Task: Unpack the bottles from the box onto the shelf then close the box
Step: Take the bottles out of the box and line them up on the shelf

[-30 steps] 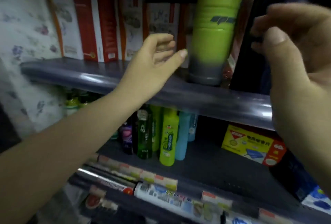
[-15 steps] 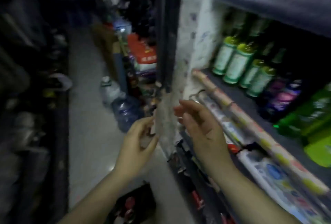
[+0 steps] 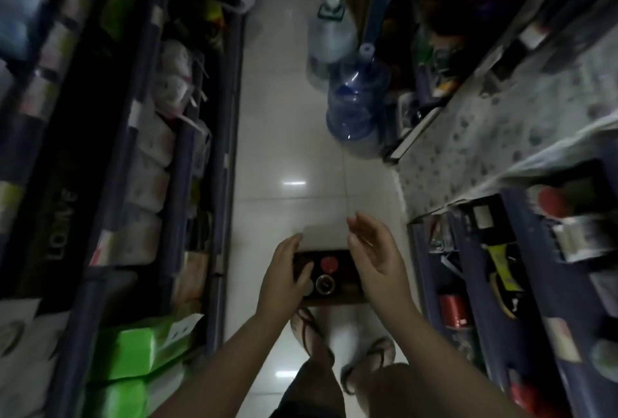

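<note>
An open cardboard box (image 3: 334, 299) stands on the tiled floor in front of my feet, with one pale flap (image 3: 322, 237) raised at its far side. Inside I see a red-capped bottle (image 3: 328, 264) and a round silver-rimmed bottle top (image 3: 325, 284). My left hand (image 3: 284, 272) hangs over the box's left side, fingers relaxed, holding nothing. My right hand (image 3: 373, 253) hovers over the right side, open with fingers spread. The shelf (image 3: 468, 267) with stocked goods runs along the right.
Two large water jugs (image 3: 356, 106) stand on the floor further down the narrow aisle. Packed shelves line the left (image 3: 200, 183) and the right side. My sandalled feet (image 3: 341, 344) are just behind the box.
My view has swung from the upper shelf, where a green bottle stood, down to the floor. Both hands have come down from the shelf to just above the open box.
</note>
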